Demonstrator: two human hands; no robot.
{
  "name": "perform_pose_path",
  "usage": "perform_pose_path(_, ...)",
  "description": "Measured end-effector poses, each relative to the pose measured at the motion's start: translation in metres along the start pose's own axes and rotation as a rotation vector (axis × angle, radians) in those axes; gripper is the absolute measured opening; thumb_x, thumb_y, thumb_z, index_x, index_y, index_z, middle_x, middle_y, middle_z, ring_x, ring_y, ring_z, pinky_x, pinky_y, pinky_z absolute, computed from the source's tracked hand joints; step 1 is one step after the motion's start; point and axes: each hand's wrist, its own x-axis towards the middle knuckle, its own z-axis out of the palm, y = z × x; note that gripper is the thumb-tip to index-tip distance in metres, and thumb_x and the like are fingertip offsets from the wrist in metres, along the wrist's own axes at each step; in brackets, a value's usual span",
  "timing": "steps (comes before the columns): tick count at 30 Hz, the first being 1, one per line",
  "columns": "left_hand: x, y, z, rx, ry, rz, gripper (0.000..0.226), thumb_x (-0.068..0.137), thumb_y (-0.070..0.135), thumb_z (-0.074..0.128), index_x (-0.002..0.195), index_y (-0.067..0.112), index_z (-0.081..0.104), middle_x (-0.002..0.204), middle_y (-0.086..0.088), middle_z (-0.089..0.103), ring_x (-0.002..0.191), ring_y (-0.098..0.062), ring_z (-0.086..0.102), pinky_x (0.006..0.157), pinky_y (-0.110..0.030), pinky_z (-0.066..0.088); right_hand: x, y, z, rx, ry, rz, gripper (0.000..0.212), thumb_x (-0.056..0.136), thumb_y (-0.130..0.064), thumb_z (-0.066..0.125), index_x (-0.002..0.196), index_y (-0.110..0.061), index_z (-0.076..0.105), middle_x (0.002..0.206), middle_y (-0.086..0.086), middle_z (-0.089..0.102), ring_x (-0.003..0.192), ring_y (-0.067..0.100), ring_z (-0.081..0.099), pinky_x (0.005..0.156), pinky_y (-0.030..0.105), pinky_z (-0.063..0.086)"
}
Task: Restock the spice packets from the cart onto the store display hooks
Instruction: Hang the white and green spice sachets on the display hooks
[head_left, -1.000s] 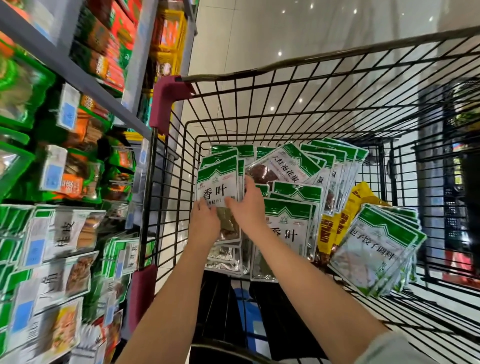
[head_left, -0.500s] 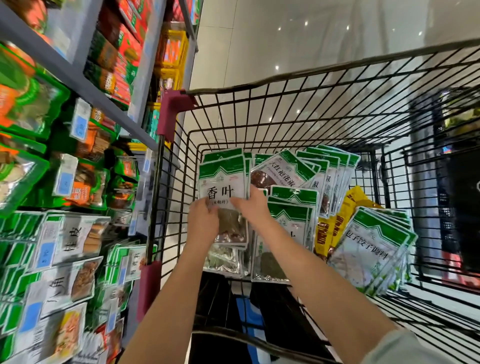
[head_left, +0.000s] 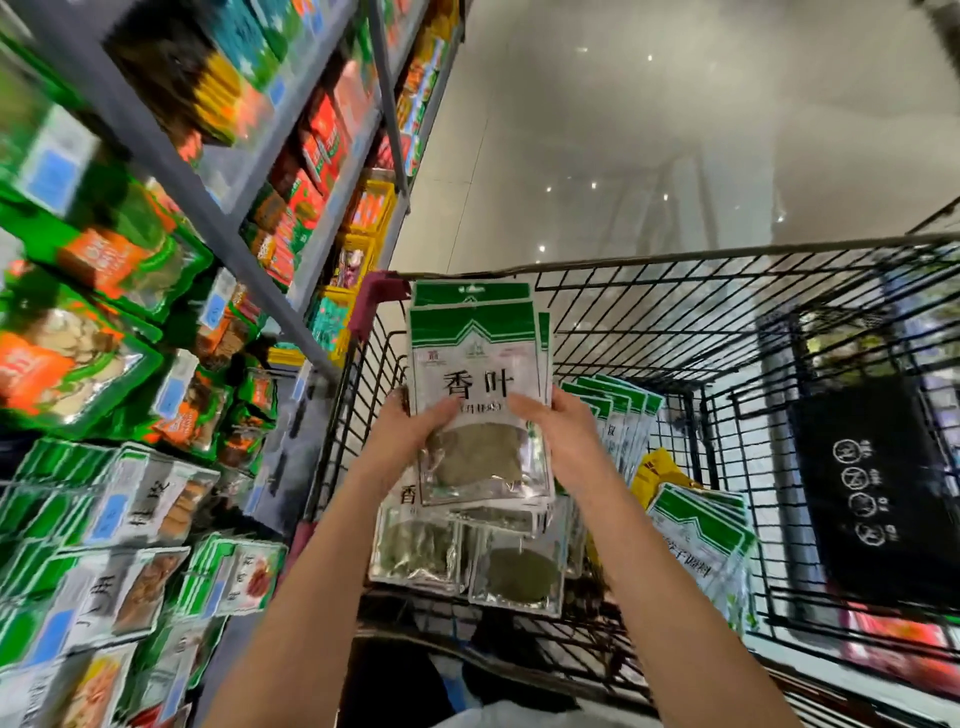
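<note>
A small stack of green-and-white bay leaf packets (head_left: 478, 364) is raised upright above the black wire cart (head_left: 675, 291). My left hand (head_left: 410, 431) grips the stack's left edge and my right hand (head_left: 561, 431) grips its right edge, thumbs on the front. More bay leaf packets (head_left: 467, 556) lie in the cart below the stack. Further green-topped packets (head_left: 623, 415) stand at the cart's back, and another bundle (head_left: 701, 535) leans at the right. Display hooks with hanging spice packets (head_left: 135, 509) fill the shelving at the left.
Grey shelves (head_left: 171, 166) with red, orange and green goods rise at the left, close to the cart's maroon corner guard (head_left: 374, 296). A yellow packet (head_left: 660, 473) lies among the cart's packets. Beige floor stretches beyond the cart. A dark crate (head_left: 872, 488) stands at the right.
Both hands have lifted the bay leaf stack up out of the cart's pile. The view has tilted upward, showing more shelf and floor.
</note>
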Motion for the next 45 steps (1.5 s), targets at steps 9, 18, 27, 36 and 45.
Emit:
perform_pose_path(9,-0.054,0.034,-0.048,-0.053,0.143,0.238,0.044,0.081,0.023,0.076,0.119,0.015,0.056,0.104,0.000,0.068,0.089,-0.013,0.066,0.067,-0.015,0.050,-0.047,-0.052,0.045,-0.002,-0.043,-0.019,0.068,0.081,-0.045,0.071,0.135,-0.013,0.046,0.143,0.017,0.045,0.129,0.034,0.046,0.107,0.048,0.037)
perform_pose_path(18,-0.106,0.049,-0.118,-0.204,0.210,0.314,0.035,0.080,0.021,0.077,0.103,0.033,0.053,0.099,0.009,0.068,0.088,-0.010,0.068,0.066,-0.019,0.052,-0.071,-0.080,0.100,-0.152,-0.215,-0.094,0.012,0.090,-0.031,0.064,0.096,-0.021,0.067,0.101,0.006,0.072,0.099,0.026,0.068,0.097,0.049,0.049)
perform_pose_path(27,-0.153,0.047,-0.187,-0.332,0.261,0.274,0.073,0.044,0.049,0.088,0.107,0.019,0.069,0.106,-0.006,0.073,0.100,-0.030,0.068,0.097,-0.052,0.048,-0.100,-0.088,0.176,-0.232,-0.323,-0.211,0.006,0.084,-0.030,0.072,0.084,-0.026,0.068,0.091,-0.002,0.074,0.084,0.014,0.069,0.093,0.039,0.051)
perform_pose_path(36,-0.194,0.020,-0.207,-0.405,0.495,0.403,0.042,0.072,0.023,0.079,0.112,0.019,0.065,0.105,0.003,0.073,0.099,-0.018,0.069,0.088,-0.035,0.052,-0.120,-0.071,0.229,-0.286,-0.532,-0.233,0.039,0.100,-0.033,0.048,0.126,-0.006,0.057,0.130,0.000,0.057,0.117,0.017,0.053,0.100,0.028,0.037)
perform_pose_path(45,-0.232,-0.011,-0.221,-0.467,0.740,0.411,0.021,0.091,0.022,0.065,0.111,0.028,0.061,0.103,0.018,0.068,0.087,0.003,0.064,0.073,-0.014,0.046,-0.133,-0.052,0.278,-0.295,-0.626,-0.222,0.049,0.100,-0.036,0.046,0.143,-0.012,0.043,0.148,0.001,0.042,0.136,0.022,0.039,0.109,0.033,0.030)
